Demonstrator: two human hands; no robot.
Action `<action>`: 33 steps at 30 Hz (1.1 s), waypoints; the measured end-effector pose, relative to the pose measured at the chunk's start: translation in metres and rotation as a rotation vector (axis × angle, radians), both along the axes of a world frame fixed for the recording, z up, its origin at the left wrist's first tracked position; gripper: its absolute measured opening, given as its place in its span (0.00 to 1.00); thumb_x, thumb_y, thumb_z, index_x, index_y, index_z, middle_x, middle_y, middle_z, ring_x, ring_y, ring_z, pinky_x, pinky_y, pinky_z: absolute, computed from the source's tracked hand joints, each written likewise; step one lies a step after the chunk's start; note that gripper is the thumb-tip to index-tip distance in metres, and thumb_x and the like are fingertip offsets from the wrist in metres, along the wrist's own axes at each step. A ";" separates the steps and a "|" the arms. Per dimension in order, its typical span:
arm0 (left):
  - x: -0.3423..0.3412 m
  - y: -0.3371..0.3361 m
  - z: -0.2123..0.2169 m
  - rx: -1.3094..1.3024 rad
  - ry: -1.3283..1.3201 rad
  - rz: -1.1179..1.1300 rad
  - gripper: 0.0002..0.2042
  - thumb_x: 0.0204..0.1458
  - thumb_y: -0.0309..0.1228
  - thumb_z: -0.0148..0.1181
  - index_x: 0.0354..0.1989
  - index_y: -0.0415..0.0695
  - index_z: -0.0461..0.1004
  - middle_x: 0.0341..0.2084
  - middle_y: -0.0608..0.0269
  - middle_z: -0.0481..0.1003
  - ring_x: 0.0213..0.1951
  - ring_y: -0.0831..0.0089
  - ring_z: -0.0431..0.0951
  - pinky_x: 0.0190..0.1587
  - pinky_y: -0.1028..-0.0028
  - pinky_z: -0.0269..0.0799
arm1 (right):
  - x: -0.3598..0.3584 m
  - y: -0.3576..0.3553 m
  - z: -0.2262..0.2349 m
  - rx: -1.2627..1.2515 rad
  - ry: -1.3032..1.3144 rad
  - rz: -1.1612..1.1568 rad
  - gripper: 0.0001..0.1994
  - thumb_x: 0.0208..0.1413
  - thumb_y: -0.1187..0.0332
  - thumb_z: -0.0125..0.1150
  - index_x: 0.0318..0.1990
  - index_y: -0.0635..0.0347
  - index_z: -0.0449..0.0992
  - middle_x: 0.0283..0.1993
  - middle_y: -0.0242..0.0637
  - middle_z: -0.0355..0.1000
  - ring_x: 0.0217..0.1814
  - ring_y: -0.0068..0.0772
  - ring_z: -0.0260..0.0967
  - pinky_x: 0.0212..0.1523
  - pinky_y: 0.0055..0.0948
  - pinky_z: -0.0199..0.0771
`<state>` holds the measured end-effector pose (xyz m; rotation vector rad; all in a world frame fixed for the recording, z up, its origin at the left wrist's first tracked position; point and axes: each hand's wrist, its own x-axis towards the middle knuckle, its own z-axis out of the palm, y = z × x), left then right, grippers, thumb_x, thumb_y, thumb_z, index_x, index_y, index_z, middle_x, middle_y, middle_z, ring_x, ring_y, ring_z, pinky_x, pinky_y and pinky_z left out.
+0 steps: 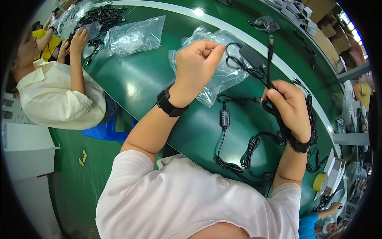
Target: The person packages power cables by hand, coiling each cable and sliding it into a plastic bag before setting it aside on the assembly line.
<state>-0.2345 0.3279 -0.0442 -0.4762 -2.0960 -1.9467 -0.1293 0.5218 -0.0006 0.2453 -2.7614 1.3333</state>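
Note:
My left hand (199, 65) is raised over clear plastic bags (217, 79), with thumb and fingertips pinched together. A loop of black cable passes close by the fingertips; whether they grip it or anything else, I cannot tell. My right hand (292, 107) is closed around a bunch of black cables (274, 113). One cable end with a metal-tipped plug (271, 42) sticks up out of that fist. Beyond the fist, over the bags, is a black adapter box (251, 55) with a thin looped cord. Below, a cable with a small labelled inline box (225, 118) lies on the green table (191, 137).
Coiled black cables (250, 153) lie near my body, and more are by my right wrist. At far left stand a bag (135, 36) and a cable heap (103, 18), beside a seated co-worker (59, 91). Yellow tape (320, 182) is at right.

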 end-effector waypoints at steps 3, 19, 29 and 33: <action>-0.004 -0.001 -0.002 0.039 0.003 -0.018 0.05 0.46 0.24 0.60 0.29 0.34 0.75 0.16 0.68 0.72 0.18 0.88 0.66 0.21 0.88 0.60 | 0.005 0.005 0.002 -0.040 -0.024 0.080 0.10 0.53 0.68 0.50 0.27 0.67 0.70 0.23 0.32 0.67 0.25 0.20 0.61 0.27 0.19 0.60; -0.001 0.004 -0.013 -0.083 0.631 -0.033 0.03 0.46 0.25 0.60 0.27 0.41 0.73 0.18 0.64 0.71 0.19 0.78 0.67 0.20 0.80 0.61 | -0.015 -0.010 -0.036 -0.466 -0.058 -0.065 0.10 0.55 0.68 0.49 0.27 0.65 0.69 0.21 0.29 0.66 0.20 0.20 0.63 0.23 0.17 0.62; 0.003 0.003 -0.005 0.243 0.032 -0.243 0.06 0.50 0.27 0.56 0.31 0.37 0.71 0.19 0.72 0.69 0.21 0.89 0.64 0.22 0.87 0.59 | -0.014 -0.022 -0.046 0.536 0.389 -0.079 0.05 0.46 0.75 0.54 0.32 0.67 0.69 0.27 0.48 0.68 0.26 0.51 0.66 0.26 0.38 0.67; 0.000 -0.001 0.002 0.317 -0.182 -0.297 0.07 0.49 0.29 0.58 0.29 0.38 0.72 0.18 0.72 0.69 0.21 0.90 0.64 0.22 0.87 0.59 | -0.012 -0.025 -0.041 0.597 0.305 -0.096 0.05 0.46 0.75 0.53 0.31 0.67 0.69 0.26 0.48 0.68 0.26 0.50 0.66 0.26 0.39 0.67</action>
